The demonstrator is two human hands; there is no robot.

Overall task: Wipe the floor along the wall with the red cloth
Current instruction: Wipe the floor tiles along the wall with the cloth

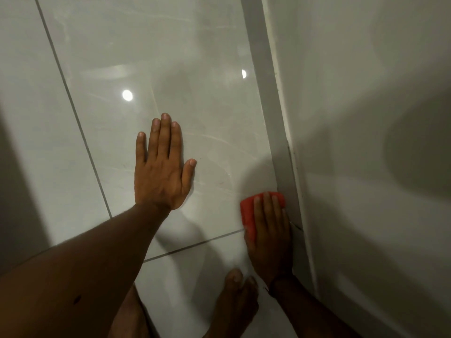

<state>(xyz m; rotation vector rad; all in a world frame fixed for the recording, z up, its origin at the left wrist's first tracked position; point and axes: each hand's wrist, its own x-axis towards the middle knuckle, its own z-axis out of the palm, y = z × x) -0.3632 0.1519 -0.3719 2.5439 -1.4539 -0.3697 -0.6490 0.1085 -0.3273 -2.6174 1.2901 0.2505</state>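
The red cloth (247,212) lies folded on the glossy white tiled floor (170,69), right against the grey skirting (275,132) at the foot of the white wall (366,118). My right hand (269,230) presses flat on top of the cloth, fingers pointing away from me, covering most of it. My left hand (162,164) rests palm down on the tile to the left, fingers spread, holding nothing.
My bare foot (235,301) stands on the floor just behind my right hand, close to the wall. Dark grout lines cross the tiles. Ceiling lights reflect on the floor ahead. A shadowed edge runs down the far left.
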